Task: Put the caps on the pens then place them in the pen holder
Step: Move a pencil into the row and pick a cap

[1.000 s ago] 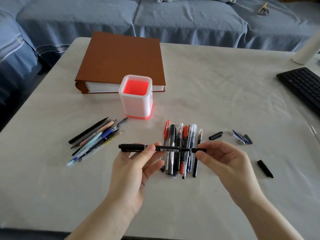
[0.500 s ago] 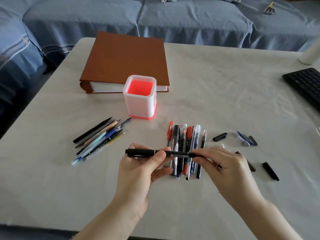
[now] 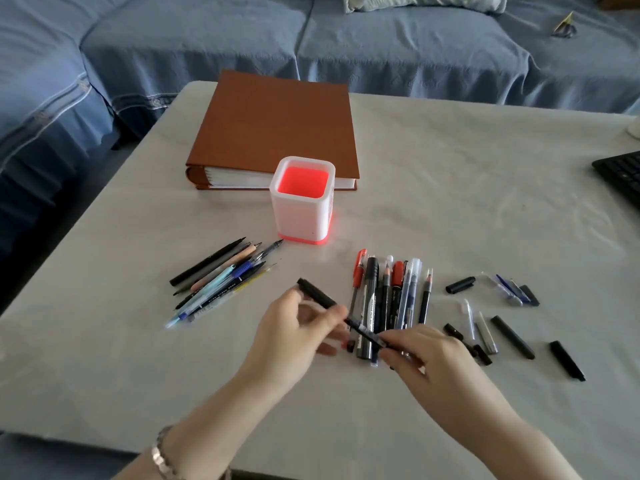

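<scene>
Above the row of assorted pens [image 3: 391, 289] lying toward the near edge of the white table [image 3: 450, 168], the left hand [image 3: 294, 327] and right hand [image 3: 429, 358] each pinch one end of a slim black plastic pen [image 3: 317, 294], with the white square red-lined pen holder [image 3: 301, 216] upright mid-table.

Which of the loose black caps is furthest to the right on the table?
The black cap lying by itself at the far right. The longer black cap and the other loose caps all lie closer to the bunch of pens.
</scene>
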Tool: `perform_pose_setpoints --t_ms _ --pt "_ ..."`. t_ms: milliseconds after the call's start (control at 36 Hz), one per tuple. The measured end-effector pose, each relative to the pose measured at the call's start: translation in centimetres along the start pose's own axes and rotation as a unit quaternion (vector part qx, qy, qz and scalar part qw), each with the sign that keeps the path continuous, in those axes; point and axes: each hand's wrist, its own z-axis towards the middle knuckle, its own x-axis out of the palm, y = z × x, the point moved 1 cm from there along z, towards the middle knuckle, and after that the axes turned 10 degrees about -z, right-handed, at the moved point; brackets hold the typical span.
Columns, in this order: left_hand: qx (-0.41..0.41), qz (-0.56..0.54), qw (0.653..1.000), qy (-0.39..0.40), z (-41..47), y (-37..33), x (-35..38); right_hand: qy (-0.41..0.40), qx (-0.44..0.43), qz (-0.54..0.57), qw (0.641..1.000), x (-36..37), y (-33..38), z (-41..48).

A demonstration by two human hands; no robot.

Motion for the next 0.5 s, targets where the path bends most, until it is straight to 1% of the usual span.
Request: perform_pose_setpoints --t_ms 28,56,83,139,194,250,333,389,500 --pt "0.038 0.062 0.997 -0.005 0.6 0.2 -0.8 0.0 0.024 0.018 1.0 0.0 -0.1 0.2" --pt "0.082 0.137 0.987 -0.026 1.2 0.5 -1.8 -0.008 0.053 0.032 0.998 0.0 -0.3 0.3" --pt "0.128 0.212 0.967 -0.056 1.7 0.8 -3.0 -0.022 0.084 0.044 0.995 0.0 -0.7 0.5" --pt "0.199 0.353 0.908 -0.106 2.8 1.4 -5.2 -0.057 0.138 0.057 0.987 0.1 -1.4 0.7" --pt "0.213 0.449 0.86 -0.119 3.6 2.3 -6.9 -0.085 0.171 0.06 0.98 0.1 -2.2 0.8" --pt "0.208 0.495 0.834 -0.124 3.9 3.1 -8.1 -0.091 0.186 0.05 0.977 0.4 -2.7 1.0" --pt "0.218 0.52 0.817 -0.124 4.0 4.0 -8.7 -0.082 0.206 0.035 0.975 1.3 -2.9 1.5" --pt "0.224 0.526 0.811 -0.119 4.1 4.5 -8.6 -0.071 0.205 0.03 0.976 2.0 -2.7 1.7" --pt "0.211 0.523 0.819 -0.104 4.4 4.8 -8.1 -0.068 0.175 0.003 0.982 2.5 -2.1 2.2"
